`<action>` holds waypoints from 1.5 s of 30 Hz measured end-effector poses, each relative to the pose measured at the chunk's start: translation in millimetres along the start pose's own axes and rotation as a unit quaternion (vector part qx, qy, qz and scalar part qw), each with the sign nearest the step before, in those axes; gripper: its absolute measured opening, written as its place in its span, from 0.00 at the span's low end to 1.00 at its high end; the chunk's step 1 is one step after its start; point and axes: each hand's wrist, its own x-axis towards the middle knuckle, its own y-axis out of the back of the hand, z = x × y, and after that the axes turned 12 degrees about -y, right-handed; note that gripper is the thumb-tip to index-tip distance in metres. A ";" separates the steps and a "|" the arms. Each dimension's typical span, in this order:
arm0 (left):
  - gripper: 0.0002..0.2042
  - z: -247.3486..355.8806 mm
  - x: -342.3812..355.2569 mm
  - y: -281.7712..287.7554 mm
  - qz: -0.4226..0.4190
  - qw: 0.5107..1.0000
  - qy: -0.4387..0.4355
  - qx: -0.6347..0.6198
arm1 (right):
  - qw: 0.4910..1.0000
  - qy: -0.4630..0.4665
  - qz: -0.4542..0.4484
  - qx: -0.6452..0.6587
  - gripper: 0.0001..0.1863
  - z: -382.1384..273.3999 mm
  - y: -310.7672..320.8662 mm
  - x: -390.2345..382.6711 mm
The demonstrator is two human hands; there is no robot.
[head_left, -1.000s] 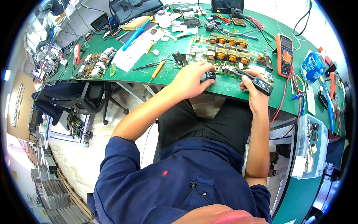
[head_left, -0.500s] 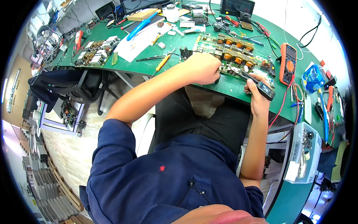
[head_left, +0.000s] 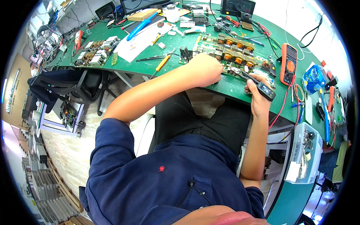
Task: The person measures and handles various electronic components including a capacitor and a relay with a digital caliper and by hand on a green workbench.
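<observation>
My left hand (head_left: 206, 70) is closed in a fist beside the near left edge of a large circuit board (head_left: 208, 45) with orange-wound coils. Its fingers are turned away and hide whatever they hold; a bit of something dark shows under them. In my right hand (head_left: 258, 98) are black digital test tweezers (head_left: 264, 89) with a small lit screen. Their thin tips point left toward the near edge of the board. Left of my left hand, an orange-handled screwdriver (head_left: 162, 63) lies near the table's front edge, with a black finned part (head_left: 185, 54) close by.
An orange multimeter (head_left: 289, 64) with red leads stands right of the board. Beyond it are a blue packet (head_left: 314, 78) and a clear plastic box (head_left: 304, 157). A second circuit board (head_left: 96, 52), white paper (head_left: 132, 48) and a blue tool (head_left: 142, 26) lie leftward on the green table (head_left: 131, 66).
The view has shifted slightly. My left fist has turned a little at the board's edge, and less of the dark thing under it shows. My right hand keeps the tweezers in nearly the same place.
</observation>
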 end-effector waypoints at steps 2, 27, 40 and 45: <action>0.12 0.7 0.6 0.7 -0.015 1.000 0.000 -0.003 | 1.000 0.001 -0.003 -0.003 0.14 1.4 1.4 0.7; 0.09 -0.3 -9.3 -5.9 0.014 0.998 -0.023 -0.055 | 1.000 -0.002 0.007 -0.010 0.16 -0.3 -0.4 -0.1; 0.10 3.4 -9.2 -11.1 0.017 0.999 -0.005 -0.040 | 1.000 0.017 0.005 -0.001 0.14 1.1 0.4 0.7; 0.18 9.4 -23.4 -16.8 0.127 0.983 0.078 -0.107 | 1.000 0.017 0.004 0.005 0.13 -0.3 -1.6 -0.1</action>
